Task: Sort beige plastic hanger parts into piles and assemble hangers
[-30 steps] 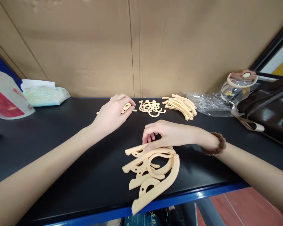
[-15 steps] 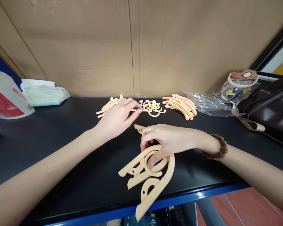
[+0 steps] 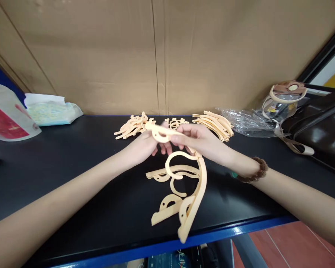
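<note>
My right hand [image 3: 197,139] is closed on a cream plastic folding hanger [image 3: 202,178], lifted above the table. One arm of it points left and the other curves down toward the table's front edge, with its hook hanging between. Behind the left-pointing arm is my left hand [image 3: 147,145], fingers curled and partly hidden; what they hold, if anything, cannot be made out. Beneath the held one, a second cream hanger [image 3: 167,214] lies on the black table, partly covered by it.
Along the back lie small cream parts [image 3: 132,126], cream hooks [image 3: 175,122] and a stack of curved hanger arms [image 3: 214,124]. Clear plastic wrap [image 3: 242,124], a transparent bottle [image 3: 281,104] and a dark bag [image 3: 321,123] stand right. Left are a tissue pack [image 3: 54,111] and a white-and-red container [image 3: 11,115].
My right hand has raised one hanger off the other, its left arm now up in front of my left hand. My left hand has drawn back from the hook pile, its fingers curling.
</note>
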Action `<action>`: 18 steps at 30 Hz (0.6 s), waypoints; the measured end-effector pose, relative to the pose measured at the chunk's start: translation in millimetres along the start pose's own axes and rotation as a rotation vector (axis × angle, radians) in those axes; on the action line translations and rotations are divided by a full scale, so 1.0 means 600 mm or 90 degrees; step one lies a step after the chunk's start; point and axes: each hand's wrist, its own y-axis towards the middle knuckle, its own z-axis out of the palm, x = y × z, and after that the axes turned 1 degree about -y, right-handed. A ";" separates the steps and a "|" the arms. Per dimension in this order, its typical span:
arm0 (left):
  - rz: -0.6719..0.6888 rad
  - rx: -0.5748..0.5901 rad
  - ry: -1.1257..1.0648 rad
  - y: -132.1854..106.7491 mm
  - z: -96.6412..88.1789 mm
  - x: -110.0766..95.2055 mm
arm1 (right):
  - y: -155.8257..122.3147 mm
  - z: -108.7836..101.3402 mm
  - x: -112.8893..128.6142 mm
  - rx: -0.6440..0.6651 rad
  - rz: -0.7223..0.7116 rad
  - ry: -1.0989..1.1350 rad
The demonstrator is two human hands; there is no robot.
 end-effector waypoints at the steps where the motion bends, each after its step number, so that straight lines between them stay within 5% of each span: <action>1: -0.011 -0.004 -0.050 0.000 0.001 -0.004 | 0.002 -0.001 -0.005 -0.052 -0.005 -0.001; 5: -0.036 -0.031 -0.186 -0.003 0.005 -0.019 | 0.008 -0.005 -0.021 -0.160 0.028 -0.007; 10: -0.005 -0.089 -0.142 -0.004 0.011 -0.016 | 0.013 -0.014 -0.028 -0.136 -0.015 -0.126; 15: -0.024 -0.108 -0.270 -0.005 0.007 -0.016 | 0.016 -0.037 -0.030 -0.146 0.044 -0.162; 18: -0.075 -0.044 -0.269 -0.008 0.000 -0.020 | 0.009 -0.041 -0.028 -0.188 -0.059 -0.367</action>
